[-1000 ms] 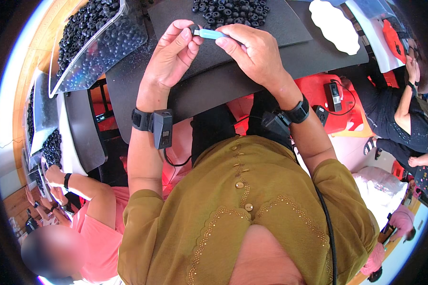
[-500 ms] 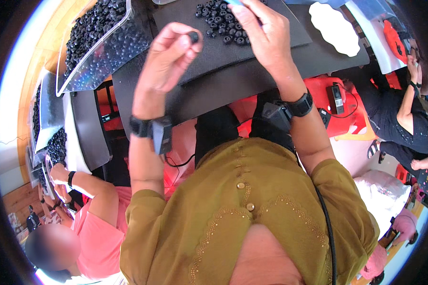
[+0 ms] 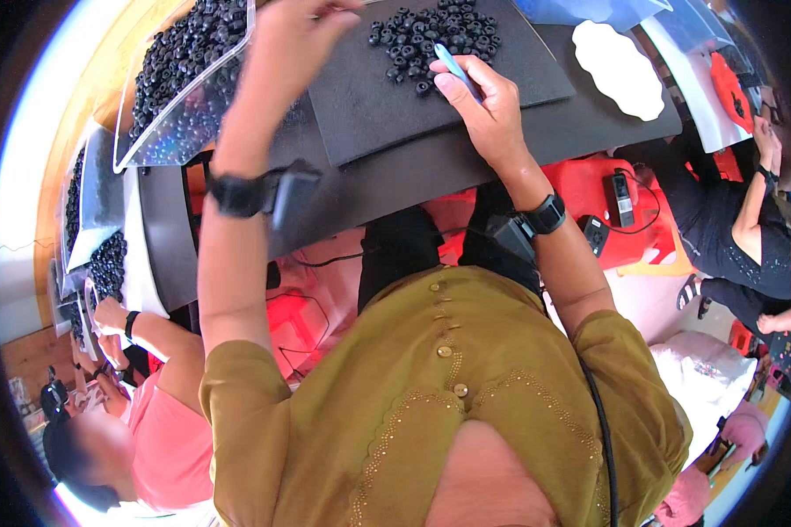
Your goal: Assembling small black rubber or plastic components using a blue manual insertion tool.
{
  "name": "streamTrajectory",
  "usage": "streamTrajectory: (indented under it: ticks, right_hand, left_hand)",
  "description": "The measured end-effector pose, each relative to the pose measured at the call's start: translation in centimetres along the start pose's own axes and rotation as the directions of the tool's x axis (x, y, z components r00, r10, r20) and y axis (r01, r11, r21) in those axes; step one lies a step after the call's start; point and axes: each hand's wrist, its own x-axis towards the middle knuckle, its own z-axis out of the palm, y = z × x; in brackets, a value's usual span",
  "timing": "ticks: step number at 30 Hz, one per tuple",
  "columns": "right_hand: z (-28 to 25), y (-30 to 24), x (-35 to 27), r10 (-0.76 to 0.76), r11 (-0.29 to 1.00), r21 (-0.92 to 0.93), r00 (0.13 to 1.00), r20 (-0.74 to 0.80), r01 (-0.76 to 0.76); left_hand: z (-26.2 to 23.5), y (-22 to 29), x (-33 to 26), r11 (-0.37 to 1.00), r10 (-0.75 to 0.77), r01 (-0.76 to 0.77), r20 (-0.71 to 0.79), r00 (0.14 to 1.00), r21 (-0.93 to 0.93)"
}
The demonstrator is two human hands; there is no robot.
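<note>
My right hand (image 3: 492, 105) grips a slim light-blue tool (image 3: 455, 68), its upper end pointing to the pile; the exact kind does not show. Just beyond it lies a pile of small round black pieces with holes (image 3: 444, 35), on a dark flat board (image 3: 387, 119). My left hand (image 3: 303, 26) is at the top edge, between the board and a clear bin (image 3: 163, 161). Motion smears this hand and its fingers are partly cut off, so whether anything is in them does not show. The bin is heaped with similar black pieces (image 3: 189, 70).
A white wavy-edged plate or sheet (image 3: 620, 70) lies on the dark table (image 3: 545, 123) to the right, near a blue clear bin (image 3: 589, 9). Another person in pink (image 3: 176, 430) works at the left beside more black pieces. A red stool (image 3: 589, 189) holds small black devices.
My left hand, which was pinching a black piece over the board, has moved up and left toward the bin. My right hand has come nearer me with the blue tool, uncovering the pile.
</note>
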Motion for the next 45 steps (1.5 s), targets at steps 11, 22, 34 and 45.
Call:
streamTrajectory:
  ticks: [11, 22, 34, 45]
  right_hand:
    - [0.0, -0.3, 0.1, -0.007, 1.000, -0.010, 0.999, 0.036, 0.007]
    - [0.9, -0.8, 0.3, 0.024, 0.999, 0.032, 0.996, 0.084, -0.026]
    - [2.9, 0.2, 1.3, 0.150, 0.984, 0.068, 0.967, 0.207, -0.167]
    - [2.7, 0.1, 1.1, 0.022, 0.994, 0.103, 0.985, 0.169, -0.040]
  left_hand:
    - [8.1, -4.5, -1.1, 0.975, -0.219, 0.224, 0.170, 0.961, -0.009]
    - [3.8, -0.7, -7.2, -0.084, -0.283, 0.394, 0.401, 0.871, -0.915]
    - [5.9, 0.4, -8.0, 0.393, -0.272, 0.367, 0.275, 0.922, -0.843]
    - [5.6, 0.2, -8.2, -0.083, -0.322, 0.301, 0.311, 0.894, -0.950]
